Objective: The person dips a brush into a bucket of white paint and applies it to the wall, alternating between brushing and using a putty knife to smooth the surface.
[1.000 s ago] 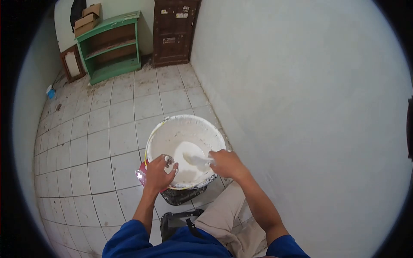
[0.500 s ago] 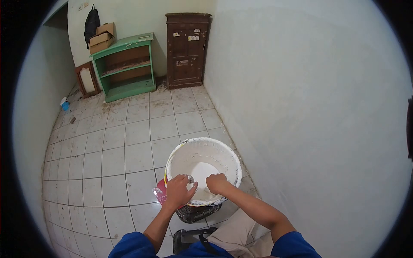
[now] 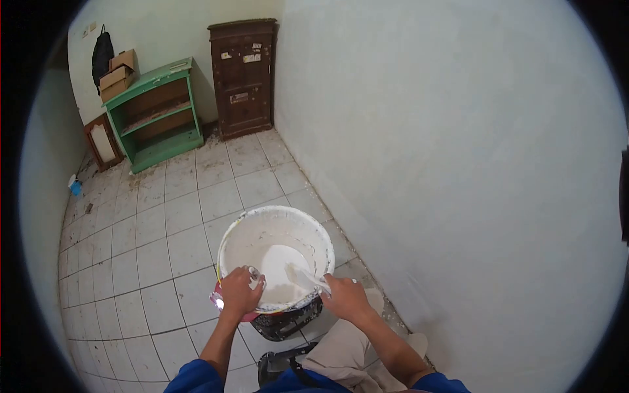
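The right hand [image 3: 345, 299] pinches the white tool [image 3: 303, 276] so it reaches inside the bucket [image 3: 275, 226]. The left hand [image 3: 242, 291] curls at the bucket's side, maybe steadying it; I cannot tell its grip.

Right hand [image 3: 344, 299] around a white tool [image 3: 308, 277], seemingly brush-like

Single head cam, fisheye, facing forward and down: bucket [image 3: 275, 229] close below, cabinet [image 3: 242, 77] at far end, wall [image 3: 445, 164] along right.
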The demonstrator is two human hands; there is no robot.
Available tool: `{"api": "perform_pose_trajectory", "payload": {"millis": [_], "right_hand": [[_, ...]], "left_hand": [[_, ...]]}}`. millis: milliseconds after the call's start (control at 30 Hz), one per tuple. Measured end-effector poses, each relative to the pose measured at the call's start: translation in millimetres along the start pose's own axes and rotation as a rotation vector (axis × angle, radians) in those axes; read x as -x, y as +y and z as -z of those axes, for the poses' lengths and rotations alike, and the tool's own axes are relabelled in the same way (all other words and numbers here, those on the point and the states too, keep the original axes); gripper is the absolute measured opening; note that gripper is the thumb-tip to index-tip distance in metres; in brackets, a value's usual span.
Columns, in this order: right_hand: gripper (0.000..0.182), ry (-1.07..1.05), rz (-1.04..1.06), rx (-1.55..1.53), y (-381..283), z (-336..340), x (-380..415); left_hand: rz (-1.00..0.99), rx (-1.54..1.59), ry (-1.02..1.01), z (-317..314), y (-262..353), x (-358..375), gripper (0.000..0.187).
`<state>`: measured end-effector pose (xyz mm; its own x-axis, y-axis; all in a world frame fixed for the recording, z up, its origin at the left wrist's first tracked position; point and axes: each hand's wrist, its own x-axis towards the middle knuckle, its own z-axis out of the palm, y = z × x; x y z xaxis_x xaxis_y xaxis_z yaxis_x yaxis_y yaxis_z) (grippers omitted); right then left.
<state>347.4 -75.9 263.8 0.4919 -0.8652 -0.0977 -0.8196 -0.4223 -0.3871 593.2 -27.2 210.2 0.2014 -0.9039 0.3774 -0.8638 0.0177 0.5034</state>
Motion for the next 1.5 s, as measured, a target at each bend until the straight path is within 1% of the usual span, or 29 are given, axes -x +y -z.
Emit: {"api": "perform_pose_trajectory", "payload": {"millis": [100,200,233,333,367,467,500,600,700,800,900,967,1000,1100,1200,1300,1400,1500], "right_hand": [[0.027,0.079,-0.098,-0.201,16,-17,12],[0.028,0.207,-0.073,-0.332,25,-24,22],[0.027,0.303,-0.026,-0.364,29,-28,24],[0.027,0.310,-0.057,-0.391,37,-36,27],[0.024,0.374,-0.046,-0.446,33,-34,28],[0.024,0.436,0.010,-0.486,36,-36,31],[0.029,0.391,0.015,-0.396,38,-38,33],[0.035,0.194,-0.075,-0.416,42,-36,33],[0.044,0.110,-0.106,-0.387,42,-37,29],[0.035,0.165,-0.056,-0.389,31,-20,31],[0.027,0.272,-0.045,-0.483,23,-16,31],[0.023,0.224,-0.055,-0.359,32,-25,25],[0.022,0.195,-0.060,-0.295,33,-26,24],[0.021,0.199,-0.082,-0.344,31,-21,23],[0.020,0.227,-0.063,-0.341,30,-23,21],[0.019,0.258,0.024,-0.301,39,-31,19],[0.017,0.312,0.045,-0.362,44,-26,18],[0.017,0.287,-0.003,-0.370,43,-25,16]], "left_hand": [[0.012,-0.012,-0.006,-3,-1,1,0.020],[0.013,-0.028,-0.001,-5,-1,1,0.020],[0.004,-0.037,0.005,-6,-1,2,0.019],[-0.004,-0.048,0.015,-5,-1,4,0.019],[-0.001,-0.038,0.013,-4,2,3,0.019],[0.015,-0.034,0.009,-3,3,1,0.020],[0.022,-0.033,0.002,-4,3,1,0.020],[0.030,-0.008,0.025,-5,3,3,0.021],[0.058,-0.037,-0.011,-6,0,3,0.018],[0.063,-0.047,-0.008,-6,1,3,0.018],[0.054,-0.029,-0.028,-5,2,2,0.019],[0.053,-0.051,-0.027,-3,3,0,0.019],[0.057,-0.061,-0.029,-4,3,2,0.019],[0.035,-0.051,-0.010,-6,-1,2,0.023],[0.052,-0.031,-0.027,-5,-1,2,0.023],[0.061,-0.023,-0.027,-5,-1,2,0.023],[0.045,-0.021,-0.025,-5,-2,1,0.024],[0.034,-0.038,-0.001,-4,1,1,0.024]]}}
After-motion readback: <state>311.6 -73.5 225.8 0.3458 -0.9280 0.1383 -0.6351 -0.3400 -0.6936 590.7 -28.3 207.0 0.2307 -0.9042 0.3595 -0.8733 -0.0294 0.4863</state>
